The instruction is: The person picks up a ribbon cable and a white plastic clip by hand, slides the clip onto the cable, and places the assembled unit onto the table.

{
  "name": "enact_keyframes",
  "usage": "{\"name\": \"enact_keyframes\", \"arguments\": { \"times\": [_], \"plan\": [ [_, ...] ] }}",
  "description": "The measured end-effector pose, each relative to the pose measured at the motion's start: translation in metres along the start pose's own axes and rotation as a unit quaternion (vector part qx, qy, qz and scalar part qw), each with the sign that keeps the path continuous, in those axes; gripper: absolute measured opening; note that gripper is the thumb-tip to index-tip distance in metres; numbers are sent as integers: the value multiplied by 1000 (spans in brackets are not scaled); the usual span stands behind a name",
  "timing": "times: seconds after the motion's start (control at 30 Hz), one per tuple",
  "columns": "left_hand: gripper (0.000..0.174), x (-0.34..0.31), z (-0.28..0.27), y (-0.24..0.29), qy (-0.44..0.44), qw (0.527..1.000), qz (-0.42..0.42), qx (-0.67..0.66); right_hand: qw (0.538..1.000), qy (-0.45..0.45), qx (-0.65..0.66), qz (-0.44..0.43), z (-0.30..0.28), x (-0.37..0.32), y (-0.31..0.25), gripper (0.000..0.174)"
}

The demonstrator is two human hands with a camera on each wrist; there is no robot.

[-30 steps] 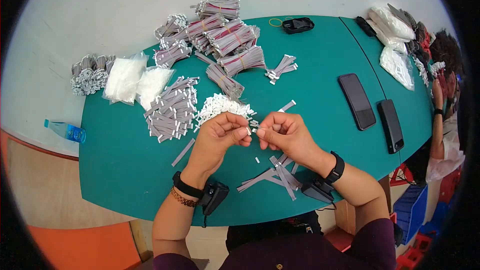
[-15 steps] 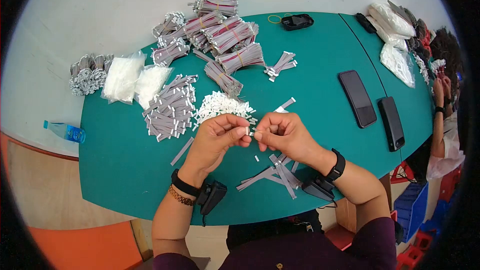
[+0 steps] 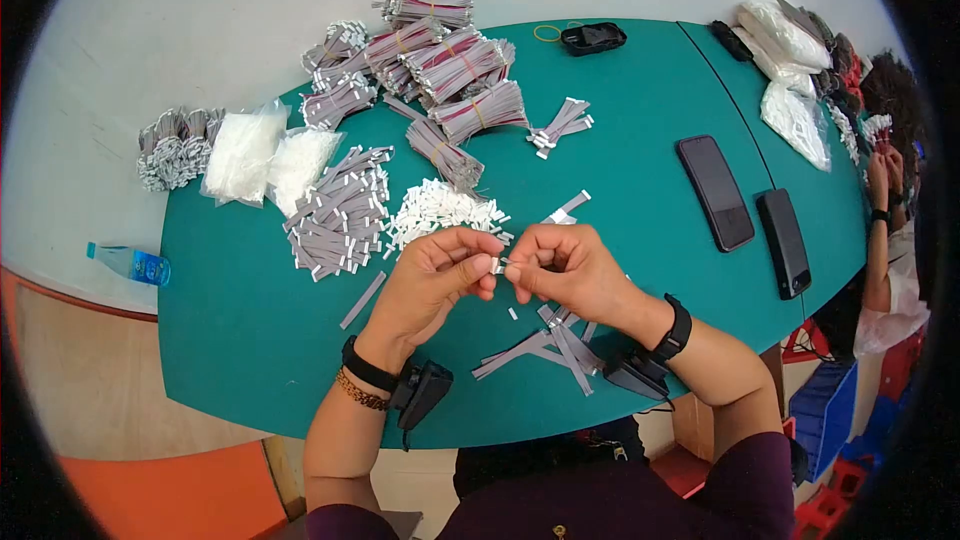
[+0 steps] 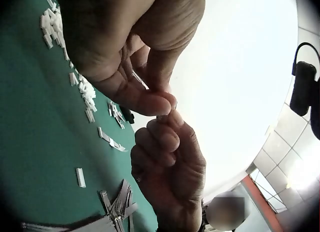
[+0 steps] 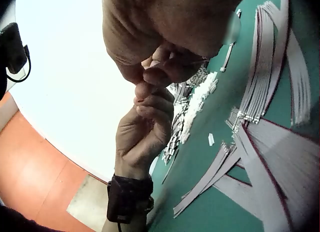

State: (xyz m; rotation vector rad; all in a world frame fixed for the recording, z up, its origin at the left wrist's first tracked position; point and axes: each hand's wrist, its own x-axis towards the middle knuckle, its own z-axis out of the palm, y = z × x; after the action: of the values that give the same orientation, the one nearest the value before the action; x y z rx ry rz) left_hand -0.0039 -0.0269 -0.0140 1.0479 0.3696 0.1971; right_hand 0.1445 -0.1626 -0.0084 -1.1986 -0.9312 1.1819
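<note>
Between thumb and forefinger, my left hand [image 3: 425,275] pinches a small white connector [image 3: 497,266]. My right hand [image 3: 575,270] meets it from the right, thumb and forefinger pinching a small piece mostly hidden by the fingers. Both sets of fingertips touch or nearly touch, just in front of a heap of white connectors [image 3: 440,212]. In the left wrist view my left hand [image 4: 130,47] covers the join, with my right hand [image 4: 172,167] below. The right wrist view also hides it between my right hand [image 5: 165,32] and left hand [image 5: 142,132].
Loose grey flat cables [image 3: 565,350] lie near my right wrist, and a cable pile [image 3: 340,210] lies left of the heap. Behind are banded bundles [image 3: 455,65] and bags [image 3: 245,155]. A phone [image 3: 715,193] and black device [image 3: 783,245] lie right; a bottle [image 3: 130,262] is at far left.
My right fingertips have come left against the left ones, closing the small gap between the pinched pieces. Both hands otherwise stay in place; the head view has shifted slightly.
</note>
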Motion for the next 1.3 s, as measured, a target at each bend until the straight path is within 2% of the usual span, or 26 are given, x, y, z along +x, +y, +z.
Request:
{"name": "enact_keyframes", "arguments": {
  "times": [1.3],
  "plan": [
    [19, -1, 0, 5, -32, 998, -45, -20, 1000, -18, -1, -12, 1, -1, -1, 10]
  ]
}}
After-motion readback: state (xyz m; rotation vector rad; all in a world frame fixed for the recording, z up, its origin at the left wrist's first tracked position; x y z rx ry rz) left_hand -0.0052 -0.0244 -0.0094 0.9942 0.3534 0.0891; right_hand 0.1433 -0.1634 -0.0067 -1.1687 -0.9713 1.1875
